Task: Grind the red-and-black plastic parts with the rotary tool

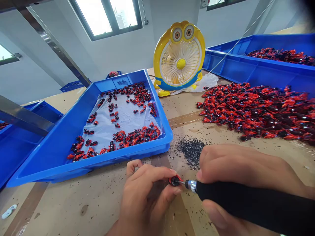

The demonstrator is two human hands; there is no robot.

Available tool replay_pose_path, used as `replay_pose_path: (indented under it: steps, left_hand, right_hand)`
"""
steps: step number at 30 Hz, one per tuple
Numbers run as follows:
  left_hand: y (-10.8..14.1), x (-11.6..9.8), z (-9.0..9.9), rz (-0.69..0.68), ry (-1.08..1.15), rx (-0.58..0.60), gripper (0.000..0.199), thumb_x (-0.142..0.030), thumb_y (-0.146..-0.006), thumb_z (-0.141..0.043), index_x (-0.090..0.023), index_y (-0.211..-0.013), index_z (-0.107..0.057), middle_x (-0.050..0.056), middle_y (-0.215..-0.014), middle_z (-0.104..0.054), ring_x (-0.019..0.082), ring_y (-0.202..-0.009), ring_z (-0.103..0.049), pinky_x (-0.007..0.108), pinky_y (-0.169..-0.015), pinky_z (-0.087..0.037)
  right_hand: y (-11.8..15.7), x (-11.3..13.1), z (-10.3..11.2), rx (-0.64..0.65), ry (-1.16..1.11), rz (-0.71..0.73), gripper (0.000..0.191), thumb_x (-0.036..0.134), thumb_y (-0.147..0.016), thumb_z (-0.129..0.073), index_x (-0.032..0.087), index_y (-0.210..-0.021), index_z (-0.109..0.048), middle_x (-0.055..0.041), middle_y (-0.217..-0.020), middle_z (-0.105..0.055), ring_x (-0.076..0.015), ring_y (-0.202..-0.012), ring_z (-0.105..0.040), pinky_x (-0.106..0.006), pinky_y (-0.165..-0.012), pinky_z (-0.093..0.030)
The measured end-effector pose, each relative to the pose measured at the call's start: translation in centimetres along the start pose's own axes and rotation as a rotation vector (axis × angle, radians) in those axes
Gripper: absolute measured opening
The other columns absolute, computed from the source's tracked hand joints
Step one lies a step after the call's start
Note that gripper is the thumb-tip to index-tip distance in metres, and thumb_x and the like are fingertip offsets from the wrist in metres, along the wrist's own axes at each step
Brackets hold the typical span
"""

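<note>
Between thumb and forefinger, my left hand (pixel 145 190) pinches a small red and black part (pixel 175 181) with a round opening. My right hand (pixel 236 167) is wrapped round a black electric screwdriver (pixel 246 200) with a silver chuck. Its thin bit points left and meets the part at or near the opening; how deep it sits I cannot tell. Behind my right hand lies a large heap of similar red and black parts (pixel 251 108). A blue tray (pixel 157 144) beyond my left hand holds more of these parts on a white sheet.
Small black bits (pixel 190 150) are scattered on the brown table covering (pixel 66 203). A yellow and blue fan (pixel 180 62) stands at the back. Another blue bin (pixel 231 67) with parts is at the back right. Metal bars (pixel 54 46) cross the left side.
</note>
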State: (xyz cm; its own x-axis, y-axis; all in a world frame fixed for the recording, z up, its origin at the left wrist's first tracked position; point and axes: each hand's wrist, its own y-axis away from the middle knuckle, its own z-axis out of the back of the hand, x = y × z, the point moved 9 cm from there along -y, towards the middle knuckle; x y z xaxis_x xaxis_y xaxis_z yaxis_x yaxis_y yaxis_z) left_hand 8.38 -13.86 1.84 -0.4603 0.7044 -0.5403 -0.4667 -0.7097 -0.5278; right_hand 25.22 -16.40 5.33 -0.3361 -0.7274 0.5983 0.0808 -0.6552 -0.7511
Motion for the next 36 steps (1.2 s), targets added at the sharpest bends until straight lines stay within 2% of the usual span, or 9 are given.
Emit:
replay_pose_path:
  steps: [4, 12, 18, 22, 28, 33, 36]
  left_hand:
    - [0.1, 0.0, 0.3, 0.009, 0.010, -0.029, 0.013, -0.023, -0.107, -0.070, -0.031, -0.116, -0.064, -0.010, -0.091, -0.084, 0.015, -0.070, -0.076, 0.040, -0.092, -0.036]
    - [0.3, 0.5, 0.0, 0.039, 0.010, 0.021, 0.023, -0.017, -0.102, -0.075, -0.032, -0.116, -0.064, -0.010, -0.092, -0.086, 0.016, -0.071, -0.078, 0.041, -0.090, -0.036]
    - [0.3, 0.5, -0.3, -0.006, -0.014, 0.034, 0.022, -0.020, -0.102, -0.078, -0.031, -0.115, -0.065, -0.009, -0.092, -0.086, 0.017, -0.070, -0.077, 0.042, -0.087, -0.037]
    - [0.2, 0.0, -0.1, -0.044, -0.020, 0.019, 0.021, -0.017, -0.102, -0.074, -0.031, -0.115, -0.065, -0.009, -0.095, -0.087, 0.016, -0.069, -0.076, 0.042, -0.087, -0.037]
    - [0.4, 0.7, -0.2, 0.013, -0.049, 0.046, 0.025, -0.013, -0.101, -0.073, -0.031, -0.116, -0.064, -0.007, -0.092, -0.087, 0.018, -0.072, -0.078, 0.043, -0.089, -0.040]
    - [0.4, 0.6, -0.2, -0.024, -0.029, 0.042, 0.023, -0.018, -0.100, -0.076, -0.031, -0.116, -0.067, -0.007, -0.093, -0.088, 0.017, -0.069, -0.077, 0.042, -0.084, -0.042]
    - [0.4, 0.7, -0.2, -0.015, -0.033, 0.042, 0.021, -0.018, -0.101, -0.075, -0.031, -0.116, -0.067, -0.006, -0.093, -0.088, 0.018, -0.070, -0.077, 0.042, -0.086, -0.041]
  right_hand:
    - [0.2, 0.3, -0.1, 0.002, 0.035, 0.004, 0.019, 0.023, -0.084, -0.078, 0.023, -0.091, -0.060, 0.0067, -0.065, -0.050, -0.0089, -0.054, -0.049, -0.028, -0.051, -0.036]
    - [-0.2, -0.2, 0.1, 0.025, 0.005, -0.029, 0.019, 0.022, -0.084, -0.077, 0.025, -0.092, -0.059, 0.0069, -0.064, -0.051, -0.0092, -0.051, -0.051, -0.026, -0.047, -0.039]
    - [-0.9, 0.4, -0.7, 0.161, 0.092, 0.063, 0.021, 0.023, -0.084, -0.076, 0.024, -0.094, -0.058, 0.0073, -0.065, -0.056, -0.0077, -0.053, -0.054, -0.021, -0.048, -0.045]
    - [-1.2, 0.2, -0.7, 0.169, 0.053, 0.060, 0.021, 0.021, -0.083, -0.075, 0.023, -0.092, -0.056, 0.0079, -0.066, -0.055, -0.0059, -0.055, -0.053, -0.018, -0.049, -0.044]
    - [-1.2, 0.4, 0.0, 0.174, 0.089, 0.073, 0.022, 0.025, -0.088, -0.078, 0.023, -0.101, -0.060, 0.0056, -0.069, -0.060, -0.0080, -0.056, -0.061, -0.019, -0.050, -0.051]
    - [-1.6, 0.4, -0.6, 0.189, 0.110, 0.073, 0.017, 0.021, -0.085, -0.073, 0.024, -0.092, -0.057, 0.0075, -0.064, -0.057, -0.0064, -0.051, -0.056, -0.018, -0.047, -0.047]
    - [-1.9, 0.1, -0.5, 0.165, 0.089, 0.064, 0.015, 0.021, -0.084, -0.071, 0.023, -0.092, -0.058, 0.0067, -0.063, -0.060, -0.0070, -0.052, -0.059, -0.017, -0.045, -0.049]
